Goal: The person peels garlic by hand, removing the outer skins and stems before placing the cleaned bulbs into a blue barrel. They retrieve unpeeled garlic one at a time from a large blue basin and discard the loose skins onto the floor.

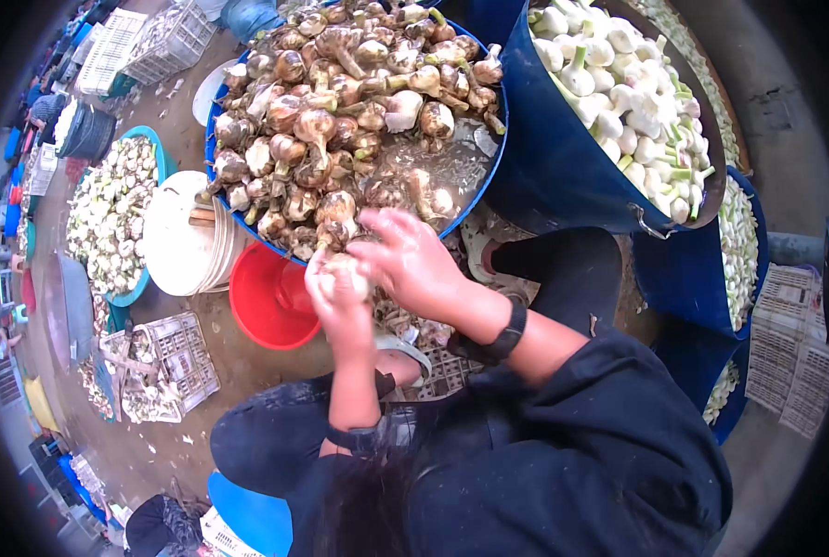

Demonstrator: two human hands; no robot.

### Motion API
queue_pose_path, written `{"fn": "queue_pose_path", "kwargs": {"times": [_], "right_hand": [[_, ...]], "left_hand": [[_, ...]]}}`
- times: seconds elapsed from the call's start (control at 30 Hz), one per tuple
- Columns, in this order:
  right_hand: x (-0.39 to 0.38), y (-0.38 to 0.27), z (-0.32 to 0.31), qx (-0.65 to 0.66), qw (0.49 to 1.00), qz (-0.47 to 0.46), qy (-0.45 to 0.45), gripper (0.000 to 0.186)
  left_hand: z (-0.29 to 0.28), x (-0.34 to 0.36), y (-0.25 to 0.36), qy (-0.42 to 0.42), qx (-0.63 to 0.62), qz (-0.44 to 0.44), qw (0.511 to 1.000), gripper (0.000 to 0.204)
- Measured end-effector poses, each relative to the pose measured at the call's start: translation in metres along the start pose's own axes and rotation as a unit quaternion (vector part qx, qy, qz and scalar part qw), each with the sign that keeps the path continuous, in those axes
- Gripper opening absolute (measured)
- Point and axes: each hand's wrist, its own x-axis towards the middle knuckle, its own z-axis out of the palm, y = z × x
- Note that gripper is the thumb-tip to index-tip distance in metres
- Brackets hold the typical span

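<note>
Close to the near rim of a blue-edged tub (502,148), my left hand (338,302) is wrapped round a pale garlic bulb (345,276). Bent over that same bulb from the right, my right hand (419,265) has its fingers on the bulb's upper side; the fingertips are slightly blurred. Brown, dirty-skinned garlic bulbs (314,125) with cut stems heap up in the tub, and a wet, bare patch shows at its right. Both my wrists wear dark bands.
A large blue barrel (544,139) of white, peeled garlic stands at the right, with more blue containers behind it. Below the tub is a red bucket (270,302); left of that, a white bucket (187,232). A teal basin (159,167) and a plastic crate (187,357) hold garlic further left.
</note>
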Motion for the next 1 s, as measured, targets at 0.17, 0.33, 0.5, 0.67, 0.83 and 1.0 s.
{"fn": "queue_pose_path", "kwargs": {"times": [0.17,0.33,0.5,0.67,0.83,1.0], "right_hand": [[-0.019,-0.011,-0.009,-0.03,0.972,-0.077,-0.221,0.016],[-0.033,0.002,0.01,-0.024,0.971,-0.036,-0.236,0.015],[-0.025,0.01,0.001,0.563,0.591,0.52,-0.25,0.027],[-0.044,0.016,0.003,0.434,0.826,0.296,-0.207,0.019],[-0.049,0.03,0.011,0.606,0.54,0.568,-0.136,0.017],[-0.037,0.021,-0.019,0.43,0.832,0.241,-0.254,0.022]], "left_hand": [[-0.03,0.006,-0.007,-0.05,0.062,-0.079,0.994,0.026],[-0.026,0.006,-0.009,-0.084,0.078,-0.163,0.98,0.027],[-0.029,0.003,-0.001,-0.184,0.027,-0.131,0.974,0.039],[-0.03,0.002,0.0,-0.319,0.13,-0.049,0.938,0.058],[-0.026,-0.007,0.009,-0.374,0.327,0.243,0.833,0.073],[-0.023,-0.012,0.007,-0.276,0.234,0.105,0.926,0.089]]}}
